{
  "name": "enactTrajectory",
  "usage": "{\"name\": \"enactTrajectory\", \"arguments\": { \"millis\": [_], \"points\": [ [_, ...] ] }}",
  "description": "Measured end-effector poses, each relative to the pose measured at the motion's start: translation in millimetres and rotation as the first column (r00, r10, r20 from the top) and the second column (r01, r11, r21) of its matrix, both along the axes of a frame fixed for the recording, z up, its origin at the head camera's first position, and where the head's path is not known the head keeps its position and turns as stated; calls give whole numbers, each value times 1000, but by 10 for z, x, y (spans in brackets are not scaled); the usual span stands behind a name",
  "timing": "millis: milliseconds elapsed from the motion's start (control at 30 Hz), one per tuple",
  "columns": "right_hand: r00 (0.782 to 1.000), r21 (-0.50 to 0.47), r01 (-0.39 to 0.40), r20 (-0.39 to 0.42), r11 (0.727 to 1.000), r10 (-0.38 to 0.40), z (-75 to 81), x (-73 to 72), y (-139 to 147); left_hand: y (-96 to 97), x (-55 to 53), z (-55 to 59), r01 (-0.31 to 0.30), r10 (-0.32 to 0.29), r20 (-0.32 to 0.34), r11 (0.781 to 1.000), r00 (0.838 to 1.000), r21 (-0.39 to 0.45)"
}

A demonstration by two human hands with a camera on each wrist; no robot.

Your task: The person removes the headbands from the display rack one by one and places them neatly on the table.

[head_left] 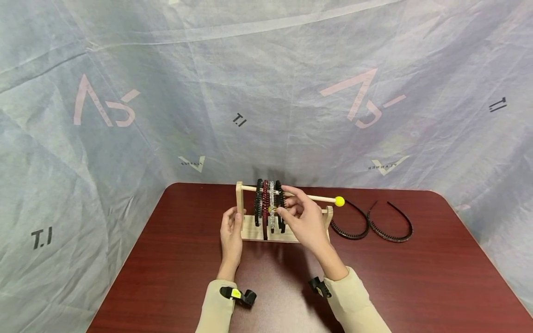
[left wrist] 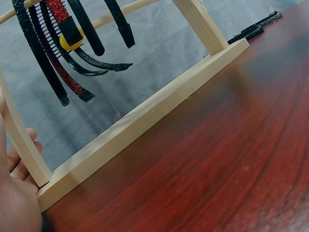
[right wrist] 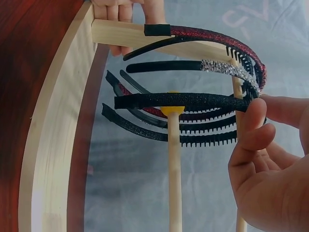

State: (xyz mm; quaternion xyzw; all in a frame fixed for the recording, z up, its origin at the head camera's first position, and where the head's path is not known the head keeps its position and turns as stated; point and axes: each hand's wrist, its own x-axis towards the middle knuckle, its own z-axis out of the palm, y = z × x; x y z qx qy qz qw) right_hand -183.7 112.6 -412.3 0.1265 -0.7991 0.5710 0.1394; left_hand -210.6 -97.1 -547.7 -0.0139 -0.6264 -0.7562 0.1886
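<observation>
My right hand (head_left: 307, 221): pinching black headband (right wrist: 203, 101), which hangs on wooden stand (head_left: 251, 235), at the hand's nine o'clock | my left hand (head_left: 231, 237): gripping stand's nine-o'clock post (head_left: 239, 200) | handling: probably light, springy, slightly slick; I'd hold its curved middle, teeth inward.

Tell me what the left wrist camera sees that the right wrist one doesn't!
Only the left wrist view shows the loose headbands on the table beyond the stand.

Only the right wrist view shows the right hand and the silver headband.

Both show that table and stand, the left hand, the red headband and a yellow ball.
</observation>
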Motion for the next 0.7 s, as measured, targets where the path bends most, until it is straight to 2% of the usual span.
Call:
{"name": "enactTrajectory", "arguments": {
  "millis": [233, 500, 700],
  "points": [
    [999, 16, 38, -7, 999, -38, 30, 15, 37, 2, -3, -7, -11, 11, -3, 1000, 1000, 10],
    [997, -47, 36, -63, 998, -39, 42, 25, 93, 2, 12, 11, 4, -4, 0, 1000, 1000, 24],
    [991, -64, 75, -106, 995, -81, 71, 27, 133, 8, -1, 9, -4, 4, -4, 1000, 1000, 12]
  ]
}}
